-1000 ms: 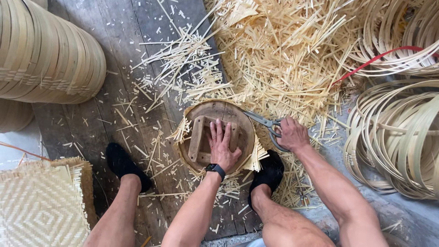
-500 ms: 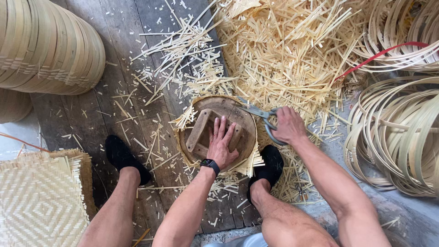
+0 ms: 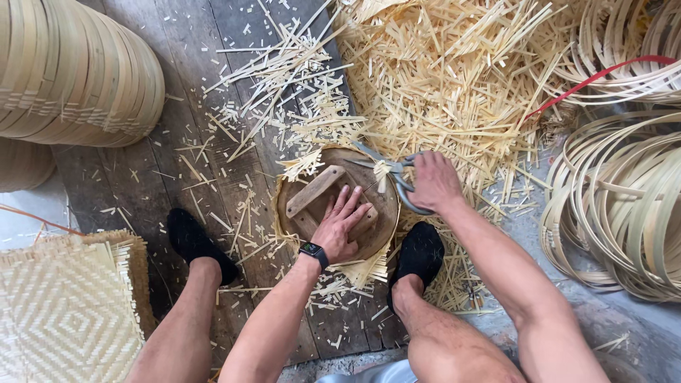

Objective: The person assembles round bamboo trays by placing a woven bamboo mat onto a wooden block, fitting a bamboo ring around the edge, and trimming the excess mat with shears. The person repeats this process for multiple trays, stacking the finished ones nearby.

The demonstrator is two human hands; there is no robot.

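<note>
My left hand (image 3: 342, 225) presses flat, fingers spread, on a round wooden form (image 3: 312, 206) that has a wooden cross-handle on top. A woven bamboo piece lies under the form, and its strip ends stick out around the rim (image 3: 367, 269). My right hand (image 3: 434, 181) grips metal scissors (image 3: 389, 172) at the form's upper right edge, the blades pointing left over the protruding strips. A dark watch sits on my left wrist. My feet in black shoes stand either side of the form.
A heap of cut bamboo strips (image 3: 454, 78) covers the wooden floor behind. Stacked woven baskets (image 3: 71, 71) stand at upper left, a woven mat (image 3: 60, 312) at lower left, coils of bamboo hoops (image 3: 624, 206) at right.
The form and both hands sit a little lower and more central in view. My right hand has shifted the scissors slightly along the upper rim. My left hand stays pressed on the form.
</note>
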